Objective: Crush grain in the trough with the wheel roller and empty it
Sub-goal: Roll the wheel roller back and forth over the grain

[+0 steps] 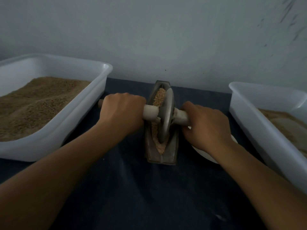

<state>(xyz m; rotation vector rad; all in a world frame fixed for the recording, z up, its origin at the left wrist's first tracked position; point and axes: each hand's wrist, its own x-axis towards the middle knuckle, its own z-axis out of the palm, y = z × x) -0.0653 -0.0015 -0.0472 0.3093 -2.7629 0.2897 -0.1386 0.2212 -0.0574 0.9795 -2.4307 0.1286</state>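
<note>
A dark blue tabletop (132, 188) runs up to a pale, scuffed wall, and both forearms reach in over it from the near edge. Between them stands the narrow metal trough (160, 154), lengthwise away from the person. The left hand (123, 110) is curled around the left end of the handle (150, 112). The right hand (205, 123) grips the right end, so the wheel roller (167, 117) stands upright in the groove between the two fists, about midway along.

Nearer than the wheel, the grain (159, 97) looks ground to a fine, pale meal. Beyond it, whole kernels sit at the far end of the trough, so my judgement is that the crushing is partly done. The far half still needs rolling, and the emptying is not yet begun.

Under the right wrist, a white plate (201, 152) peeks out. Just outside the left hand sits a white tub (93, 117) heaped with brown grain. Outside the right hand a second tub (249, 113) holds paler material, probably crushed.

No brand, label or writing can be read anywhere.
</note>
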